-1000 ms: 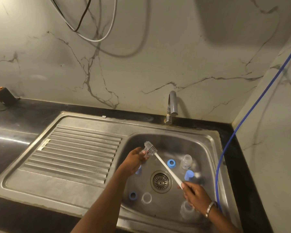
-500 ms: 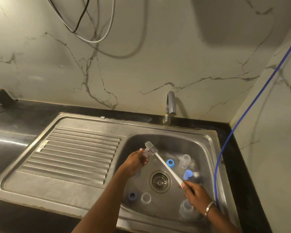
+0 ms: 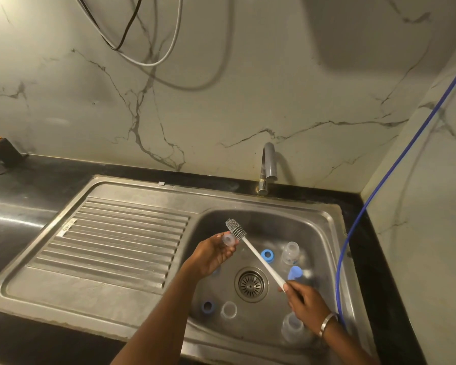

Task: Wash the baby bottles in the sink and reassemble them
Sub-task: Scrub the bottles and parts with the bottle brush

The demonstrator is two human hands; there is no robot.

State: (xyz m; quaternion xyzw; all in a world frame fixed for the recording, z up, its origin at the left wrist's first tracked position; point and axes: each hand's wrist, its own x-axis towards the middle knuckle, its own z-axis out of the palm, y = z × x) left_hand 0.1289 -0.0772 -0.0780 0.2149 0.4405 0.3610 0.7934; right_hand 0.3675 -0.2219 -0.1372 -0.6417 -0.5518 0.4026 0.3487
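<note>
My left hand (image 3: 213,253) holds a small clear teat (image 3: 228,239) over the left side of the steel sink basin (image 3: 324,233). My right hand (image 3: 304,301) grips the white handle of a bottle brush (image 3: 256,252), and the brush's grey bristle head rests against the teat. In the basin lie a clear bottle (image 3: 290,252), a blue ring (image 3: 267,255), a blue cap (image 3: 294,272), a second blue ring (image 3: 207,306), a clear ring (image 3: 229,310) and another clear bottle (image 3: 291,330) near my right wrist.
The drain (image 3: 251,285) sits mid-basin and a grey tap (image 3: 267,167) stands behind it. A ribbed draining board (image 3: 116,243) lies to the left. A blue hose (image 3: 353,227) runs down the right wall. A dark box (image 3: 3,150) sits far left on the black counter.
The teat in my left hand has turned so its round base shows more. The brush head stays against it, and both hands have barely shifted.
</note>
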